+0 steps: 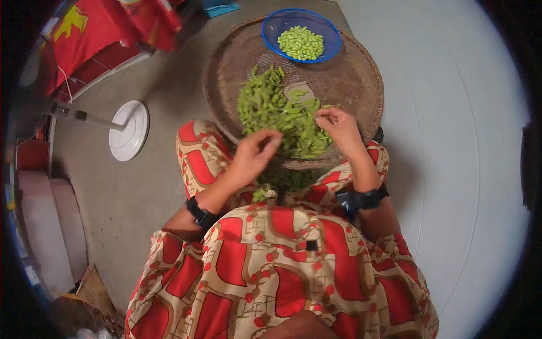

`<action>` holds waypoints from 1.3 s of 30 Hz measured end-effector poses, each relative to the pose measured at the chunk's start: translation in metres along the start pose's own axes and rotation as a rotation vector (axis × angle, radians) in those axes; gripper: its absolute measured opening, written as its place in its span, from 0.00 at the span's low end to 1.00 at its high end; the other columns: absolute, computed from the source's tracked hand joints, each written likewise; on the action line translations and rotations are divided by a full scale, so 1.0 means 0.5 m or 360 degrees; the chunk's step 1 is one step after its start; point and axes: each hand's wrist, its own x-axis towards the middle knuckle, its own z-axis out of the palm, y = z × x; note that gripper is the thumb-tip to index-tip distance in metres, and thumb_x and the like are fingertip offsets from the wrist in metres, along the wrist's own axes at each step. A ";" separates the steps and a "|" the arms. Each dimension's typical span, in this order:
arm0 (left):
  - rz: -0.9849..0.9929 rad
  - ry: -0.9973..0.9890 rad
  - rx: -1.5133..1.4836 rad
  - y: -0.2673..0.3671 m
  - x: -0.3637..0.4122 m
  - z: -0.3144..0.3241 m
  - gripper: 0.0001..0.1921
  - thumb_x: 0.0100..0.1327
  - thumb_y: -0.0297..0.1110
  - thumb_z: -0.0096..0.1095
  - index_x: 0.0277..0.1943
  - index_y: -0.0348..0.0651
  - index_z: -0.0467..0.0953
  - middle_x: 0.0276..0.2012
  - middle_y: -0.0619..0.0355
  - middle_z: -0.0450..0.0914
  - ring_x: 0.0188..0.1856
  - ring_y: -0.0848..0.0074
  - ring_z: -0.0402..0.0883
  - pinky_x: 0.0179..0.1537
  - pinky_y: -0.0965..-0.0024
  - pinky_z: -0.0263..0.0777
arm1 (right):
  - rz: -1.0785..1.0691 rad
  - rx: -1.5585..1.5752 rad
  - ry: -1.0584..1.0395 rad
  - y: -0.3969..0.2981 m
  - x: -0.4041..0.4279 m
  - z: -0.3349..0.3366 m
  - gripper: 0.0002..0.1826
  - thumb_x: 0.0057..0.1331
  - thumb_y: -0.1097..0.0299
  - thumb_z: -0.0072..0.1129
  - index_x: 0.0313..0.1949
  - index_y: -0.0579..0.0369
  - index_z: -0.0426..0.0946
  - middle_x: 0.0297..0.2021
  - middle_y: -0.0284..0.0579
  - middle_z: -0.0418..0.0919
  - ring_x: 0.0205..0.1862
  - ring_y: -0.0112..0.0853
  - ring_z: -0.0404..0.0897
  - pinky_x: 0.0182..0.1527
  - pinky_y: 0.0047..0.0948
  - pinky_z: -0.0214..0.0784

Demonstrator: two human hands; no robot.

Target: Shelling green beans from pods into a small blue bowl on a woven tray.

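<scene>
A round woven tray (353, 84) lies before me, bearing a heap of green soybean pods (262, 99). My left hand (257, 150) is over the heap's near left edge, blurred, with its thumb and fingers curled towards each other; whether it holds anything cannot be told. At the right side of the pods, my right hand (336, 123) has its thumb and forefinger close together, and what is between them is unclear. A blue-rimmed plastic basket (340, 40) at the tray's far edge holds shelled green beans (301, 43). A pale flat piece (300, 90) lies partly under some pods.
A white round stand base (129, 130) with a pole is on the floor at left. Red cloth (97, 38) hangs at the upper left. Leafy green scraps (288, 179) lie below the tray between my knees. A pale wall or surface (449, 106) is at right.
</scene>
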 end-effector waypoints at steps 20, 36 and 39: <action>-0.0379 -0.0521 -0.1192 0.031 0.043 0.039 0.09 0.65 0.35 0.47 0.37 0.39 0.71 0.19 0.63 0.69 0.18 0.83 0.65 0.21 0.82 0.58 | 0.0094 0.0872 -0.0338 -0.012 -0.046 0.041 0.10 0.57 0.72 0.59 0.39 0.57 0.74 0.30 0.34 0.75 0.26 0.15 0.69 0.24 0.12 0.53; -0.0035 0.0128 -0.0474 0.023 0.035 0.061 0.13 0.63 0.34 0.53 0.47 0.36 0.72 0.27 0.64 0.74 0.25 0.86 0.69 0.26 0.82 0.64 | 0.0048 0.0992 -0.0168 -0.012 -0.053 0.069 0.08 0.58 0.71 0.58 0.37 0.58 0.75 0.27 0.30 0.74 0.24 0.14 0.64 0.24 0.14 0.52; 0.0138 0.0162 -0.0273 0.020 0.032 0.059 0.13 0.62 0.32 0.54 0.46 0.35 0.73 0.28 0.59 0.77 0.27 0.82 0.74 0.29 0.78 0.68 | -0.0037 0.0922 -0.0038 -0.028 -0.060 0.071 0.10 0.60 0.65 0.55 0.37 0.58 0.75 0.25 0.31 0.73 0.23 0.16 0.62 0.24 0.16 0.53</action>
